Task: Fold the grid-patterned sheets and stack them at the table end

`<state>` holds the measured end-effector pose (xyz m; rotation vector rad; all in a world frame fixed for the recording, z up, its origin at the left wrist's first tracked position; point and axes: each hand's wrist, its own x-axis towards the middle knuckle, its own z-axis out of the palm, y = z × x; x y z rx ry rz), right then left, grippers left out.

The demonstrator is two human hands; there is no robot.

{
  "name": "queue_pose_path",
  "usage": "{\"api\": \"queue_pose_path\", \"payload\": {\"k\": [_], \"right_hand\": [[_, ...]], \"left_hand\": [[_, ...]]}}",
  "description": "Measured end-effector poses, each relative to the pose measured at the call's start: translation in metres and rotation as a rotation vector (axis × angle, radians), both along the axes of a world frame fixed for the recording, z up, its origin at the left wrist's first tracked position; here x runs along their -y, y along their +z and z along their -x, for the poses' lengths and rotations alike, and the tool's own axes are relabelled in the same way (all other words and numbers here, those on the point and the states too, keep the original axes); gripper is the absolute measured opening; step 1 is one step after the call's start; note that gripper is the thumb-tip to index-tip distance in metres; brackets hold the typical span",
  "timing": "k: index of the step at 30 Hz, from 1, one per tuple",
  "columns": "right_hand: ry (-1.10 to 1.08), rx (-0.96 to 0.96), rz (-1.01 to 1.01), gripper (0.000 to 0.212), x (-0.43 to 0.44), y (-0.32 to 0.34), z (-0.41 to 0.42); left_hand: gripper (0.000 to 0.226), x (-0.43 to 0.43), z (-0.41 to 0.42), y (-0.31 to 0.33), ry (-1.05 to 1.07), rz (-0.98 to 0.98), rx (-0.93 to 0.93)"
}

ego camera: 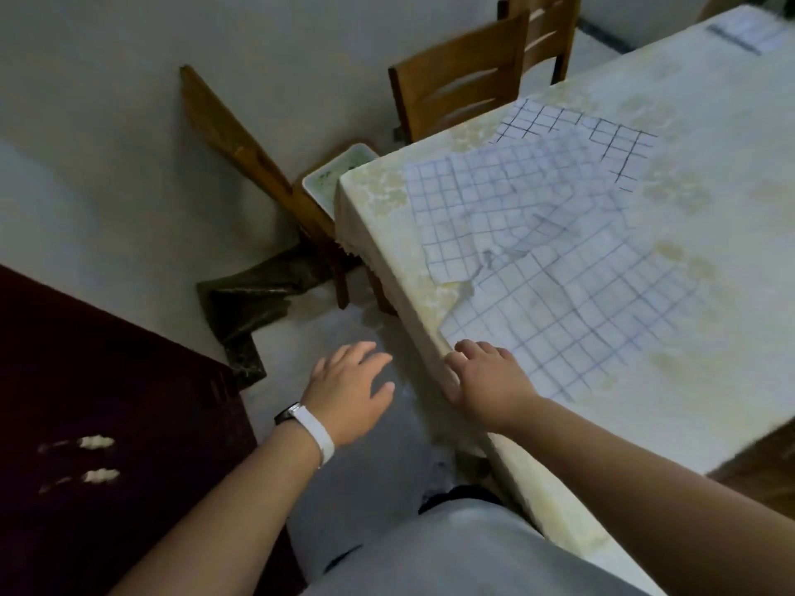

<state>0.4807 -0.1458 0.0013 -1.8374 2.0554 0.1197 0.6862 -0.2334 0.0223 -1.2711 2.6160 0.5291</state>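
I count at least three grid-patterned sheets (537, 217), unfolded, flat and overlapping near the table (731, 208) corner. The nearest sheet (580, 311) is largest, white with faint blue lines, wrinkled, reaching the table's near edge. The middle sheet (464, 195) carries a pale grid. The far sheet (619, 141) shows bold dark lines.

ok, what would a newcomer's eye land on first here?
The grid-patterned sheets lie unfolded and overlapping across the table. The right hand rests at the table edge by the nearest sheet's corner. The left hand, with a white wristband, hangs open in the air beside the table.
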Motion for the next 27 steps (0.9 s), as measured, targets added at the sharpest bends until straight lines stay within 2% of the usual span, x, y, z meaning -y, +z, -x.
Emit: {"api": "queue_pose_path", "payload": {"k": [5, 13, 16, 23, 27], "right_hand": [[-0.104, 0.008, -0.015, 0.046, 0.0, -0.004, 0.028], [-0.344, 0.03, -0.059, 0.044, -0.022, -0.021, 0.046], [-0.432, 0.03, -0.09, 0.043, -0.025, -0.03, 0.047], [-0.682, 0.025, -0.165, 0.04, -0.012, -0.038, 0.033], [-0.815, 0.034, -0.204, 0.037, 0.004, -0.043, 0.018]], "left_hand": [[0.048, 0.025, 0.048, 0.0, -0.134, -0.023, -0.013], [0.056, 0.058, 0.101, -0.016, -0.368, -0.085, 0.069], [0.049, 0.074, 0.117, -0.03, -0.469, -0.095, 0.087], [0.05, 0.117, 0.136, -0.058, -0.716, -0.155, 0.133], [0.052, 0.144, 0.145, -0.074, -0.848, -0.123, 0.127]]}}
